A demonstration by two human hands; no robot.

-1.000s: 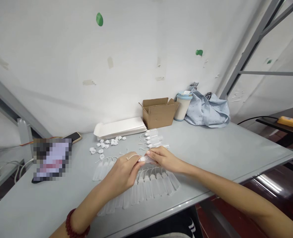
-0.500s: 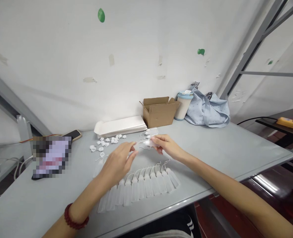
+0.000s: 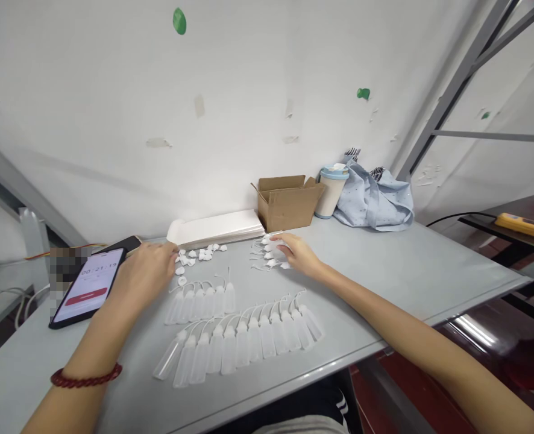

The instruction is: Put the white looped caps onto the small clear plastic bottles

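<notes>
My left hand (image 3: pixel 147 271) reaches to the small white caps (image 3: pixel 206 254) at the back left. Its fingertips are at the edge of the pile, largely hidden behind the hand, so I cannot tell whether they grip a cap. My right hand (image 3: pixel 299 254) is over a small group of white-tipped bottles (image 3: pixel 271 263), its index finger stretched out and thumb apart, touching or just above them. Slim translucent bottles with thin curved tubes lie in two rows: a short back row (image 3: pixel 199 304) and a longer front row (image 3: pixel 242 346).
A stack of white flat boxes (image 3: pixel 217 228) and an open cardboard box (image 3: pixel 292 207) stand by the wall. Right of them are a lidded cup (image 3: pixel 331 190) and a light-blue bag (image 3: pixel 375 202). A phone (image 3: pixel 88 283) showing a timer lies beside my left forearm.
My left hand has moved left from above the bottle rows to the caps, uncovering the back row. My right hand, which held a bottle, now rests among the bottles near the cardboard box.
</notes>
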